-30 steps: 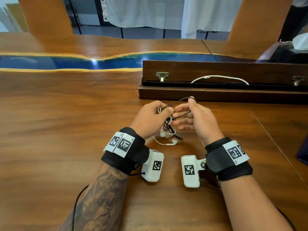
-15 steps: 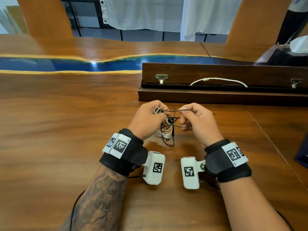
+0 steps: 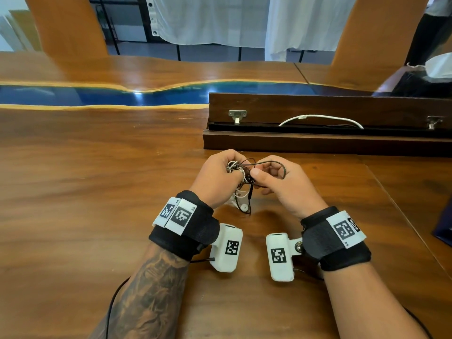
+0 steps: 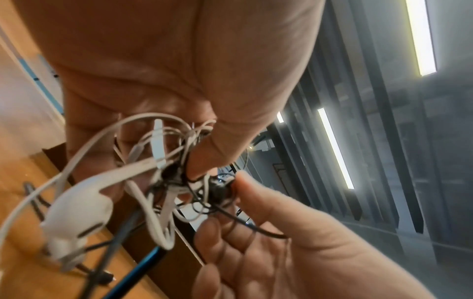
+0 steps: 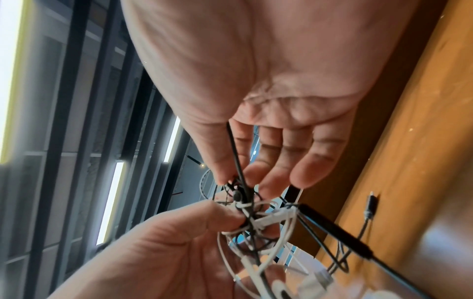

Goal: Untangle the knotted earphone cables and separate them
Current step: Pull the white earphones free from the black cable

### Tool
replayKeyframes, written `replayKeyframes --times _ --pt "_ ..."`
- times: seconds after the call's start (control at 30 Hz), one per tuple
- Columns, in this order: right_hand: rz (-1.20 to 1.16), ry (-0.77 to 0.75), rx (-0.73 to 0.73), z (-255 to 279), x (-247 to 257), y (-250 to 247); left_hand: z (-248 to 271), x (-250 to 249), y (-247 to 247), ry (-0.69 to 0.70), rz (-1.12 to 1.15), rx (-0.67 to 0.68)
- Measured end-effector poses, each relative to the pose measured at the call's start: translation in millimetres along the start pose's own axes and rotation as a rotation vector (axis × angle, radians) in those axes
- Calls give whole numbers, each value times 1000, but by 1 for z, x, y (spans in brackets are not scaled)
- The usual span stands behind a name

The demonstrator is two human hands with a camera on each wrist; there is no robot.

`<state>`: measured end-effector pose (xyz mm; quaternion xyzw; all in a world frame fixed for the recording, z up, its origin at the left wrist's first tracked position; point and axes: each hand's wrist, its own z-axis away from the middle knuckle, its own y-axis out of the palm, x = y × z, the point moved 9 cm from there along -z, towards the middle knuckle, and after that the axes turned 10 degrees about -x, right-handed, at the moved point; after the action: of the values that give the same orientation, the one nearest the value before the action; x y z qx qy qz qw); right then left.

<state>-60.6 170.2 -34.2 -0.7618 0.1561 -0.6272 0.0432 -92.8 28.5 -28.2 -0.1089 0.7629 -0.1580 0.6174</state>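
Note:
A knot of white and black earphone cables (image 3: 244, 177) hangs between both hands, just above the wooden table (image 3: 97, 216). My left hand (image 3: 232, 173) grips the white bundle (image 4: 158, 145), its thumb pressed on the knot. My right hand (image 3: 259, 176) pinches a black earbud (image 4: 217, 192) and the black cable (image 5: 235, 153) at the knot's middle. A black loop (image 3: 276, 165) arches over the right fingers. A white earbud (image 3: 243, 206) and a black strand dangle below. The black inline remote (image 5: 332, 224) hangs beside the knot.
A long dark wooden case (image 3: 318, 143) lies open just beyond the hands, with a white cable (image 3: 320, 117) in it. A blue resin strip (image 3: 97, 99) crosses the table further back. A dark blue object (image 3: 444, 228) sits at the right edge.
The hands have come closer together at the knot. The black strand that was stretched between them now lies slack as a loop over the right fingers. The right thumb now pinches the knot.

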Motion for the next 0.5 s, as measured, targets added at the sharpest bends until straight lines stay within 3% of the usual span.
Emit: replayKeyframes --times 0.17,0.3,0.5 --pt "-47 19 -92 -2 -2 -8 2 -4 2 -1 51 52" --pt "-51 66 -84 -2 -8 -8 6 -9 4 -23 141 108" --pt "9 39 -83 -4 -7 -8 1 -1 -1 -90 155 49"
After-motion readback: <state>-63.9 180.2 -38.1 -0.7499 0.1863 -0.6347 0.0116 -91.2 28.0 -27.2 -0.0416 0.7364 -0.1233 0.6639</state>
